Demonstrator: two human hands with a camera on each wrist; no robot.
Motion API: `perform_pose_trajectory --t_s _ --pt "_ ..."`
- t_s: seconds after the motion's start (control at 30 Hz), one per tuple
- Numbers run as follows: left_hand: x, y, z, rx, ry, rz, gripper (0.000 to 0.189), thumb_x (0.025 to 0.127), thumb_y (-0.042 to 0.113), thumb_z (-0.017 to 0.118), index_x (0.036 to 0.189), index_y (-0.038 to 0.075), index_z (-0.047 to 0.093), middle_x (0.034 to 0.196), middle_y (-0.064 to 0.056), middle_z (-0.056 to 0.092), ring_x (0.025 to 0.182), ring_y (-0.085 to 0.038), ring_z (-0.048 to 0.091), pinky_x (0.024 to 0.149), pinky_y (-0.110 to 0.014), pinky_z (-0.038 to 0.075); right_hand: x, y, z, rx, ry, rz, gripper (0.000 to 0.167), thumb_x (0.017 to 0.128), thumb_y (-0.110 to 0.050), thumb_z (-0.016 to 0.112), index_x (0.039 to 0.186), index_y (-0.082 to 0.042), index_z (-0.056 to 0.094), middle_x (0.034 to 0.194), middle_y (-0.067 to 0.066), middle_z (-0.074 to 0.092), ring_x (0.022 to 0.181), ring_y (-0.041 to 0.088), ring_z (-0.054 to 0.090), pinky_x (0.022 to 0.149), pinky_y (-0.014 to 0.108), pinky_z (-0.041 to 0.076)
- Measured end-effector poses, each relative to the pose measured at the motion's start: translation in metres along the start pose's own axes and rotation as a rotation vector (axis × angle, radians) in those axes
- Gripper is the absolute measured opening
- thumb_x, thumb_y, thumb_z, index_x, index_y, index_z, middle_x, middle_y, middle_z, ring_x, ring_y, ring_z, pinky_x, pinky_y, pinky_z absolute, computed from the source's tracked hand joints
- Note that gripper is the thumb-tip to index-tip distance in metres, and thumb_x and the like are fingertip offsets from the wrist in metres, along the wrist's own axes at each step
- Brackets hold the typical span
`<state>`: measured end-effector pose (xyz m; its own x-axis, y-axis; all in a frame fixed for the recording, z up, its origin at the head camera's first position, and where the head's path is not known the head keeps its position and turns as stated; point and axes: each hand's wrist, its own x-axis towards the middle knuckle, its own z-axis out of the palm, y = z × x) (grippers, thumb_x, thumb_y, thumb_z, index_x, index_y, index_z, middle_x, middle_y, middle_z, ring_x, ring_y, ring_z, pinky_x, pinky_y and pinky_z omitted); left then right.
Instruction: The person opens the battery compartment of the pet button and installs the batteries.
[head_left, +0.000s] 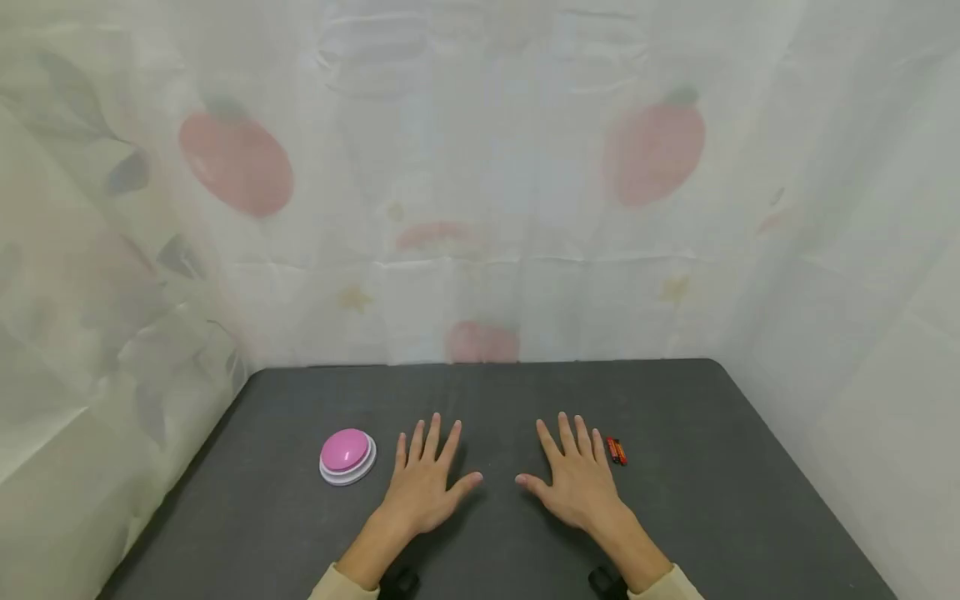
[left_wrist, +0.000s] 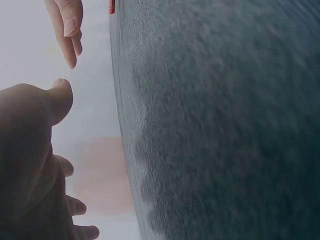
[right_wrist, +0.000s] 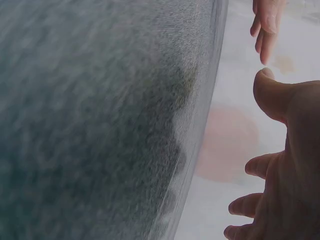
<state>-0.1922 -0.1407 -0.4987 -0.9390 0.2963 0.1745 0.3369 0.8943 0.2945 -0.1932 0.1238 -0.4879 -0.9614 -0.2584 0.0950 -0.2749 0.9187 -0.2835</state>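
nearest, two pale sleeves (head_left: pixel 343 585) end at the wrists, and a small black device (head_left: pixel 401 582) sits under each forearm. both forearms reach forward over the dark table (head_left: pixel 495 550), angling slightly inward. the left hand (head_left: pixel 422 492) is spread wide, back up, its four fingers straight and fanned forward, the thumb stuck out to the right. the right hand (head_left: pixel 581 489) mirrors it, fingers stretched and parted, thumb pointing left toward the other thumb, with a gap between the two. both hands hang above the table, casting soft shadows on it; the wrist views show their fingers raised against the pale cloth behind.

left of the left hand, just beside its outer fingers and apart from them, the pink button (head_left: pixel 346 454) rests on its round white base. near the right hand's little finger, two small red and black batteries (head_left: pixel 617 451) lie side by side on the table.

farther off, past the table's back edge, a whitish curtain (head_left: pixel 480 125) hangs, printed with red fruit and yellow stars.
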Motion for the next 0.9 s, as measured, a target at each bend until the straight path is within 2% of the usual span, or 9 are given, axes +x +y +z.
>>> perform_pose_trajectory --t_s 0.17,0.33,0.63,0.8,0.9 --pt "-0.003 -0.006 -0.005 0.013 -0.006 -0.02 0.082 0.099 0.059 0.054 0.162 0.014 0.026 0.166 -0.024 0.015 0.151 -0.048 0.014 0.117 -0.066 0.009 0.003 -0.005 0.002 0.017 -0.009 -0.021 0.088 0.095 -0.067 0.055 0.161 -0.014 0.03 0.166 0.021 0.018 0.153 0.044 0.011 0.119 0.061 0.006" --pt "-0.004 -0.019 -0.013 0.047 0.024 -0.033 0.08 0.099 0.057 0.056 0.161 0.013 0.031 0.164 -0.025 0.022 0.15 -0.047 0.02 0.116 -0.064 0.016 0.011 -0.012 0.006 0.035 -0.011 -0.054 0.087 0.096 -0.066 0.054 0.161 -0.013 0.031 0.165 0.022 0.02 0.153 0.044 0.012 0.119 0.06 0.009" --pt "-0.007 -0.048 -0.027 0.017 0.144 -0.038 0.075 0.098 0.047 0.065 0.155 0.004 0.041 0.155 -0.029 0.036 0.141 -0.048 0.036 0.109 -0.065 0.031 0.028 -0.027 0.011 0.103 -0.033 -0.088 0.085 0.097 -0.065 0.053 0.161 -0.013 0.031 0.164 0.022 0.025 0.152 0.042 0.017 0.119 0.059 0.013" --pt "-0.012 -0.066 -0.039 -0.029 0.24 -0.053 0.067 0.094 0.035 0.072 0.147 0.0 0.05 0.146 -0.028 0.047 0.132 -0.048 0.047 0.103 -0.064 0.039 0.036 -0.042 0.013 0.196 -0.029 -0.125 0.082 0.098 -0.061 0.055 0.16 -0.012 0.033 0.162 0.022 0.029 0.151 0.041 0.021 0.119 0.057 0.016" --pt "-0.017 -0.08 -0.046 -0.06 0.293 -0.075 0.063 0.093 0.029 0.074 0.143 -0.001 0.053 0.142 -0.027 0.051 0.129 -0.049 0.049 0.101 -0.064 0.039 0.041 -0.053 0.015 0.241 -0.014 -0.162 0.079 0.099 -0.057 0.056 0.159 -0.01 0.034 0.161 0.023 0.032 0.151 0.04 0.024 0.119 0.056 0.019"
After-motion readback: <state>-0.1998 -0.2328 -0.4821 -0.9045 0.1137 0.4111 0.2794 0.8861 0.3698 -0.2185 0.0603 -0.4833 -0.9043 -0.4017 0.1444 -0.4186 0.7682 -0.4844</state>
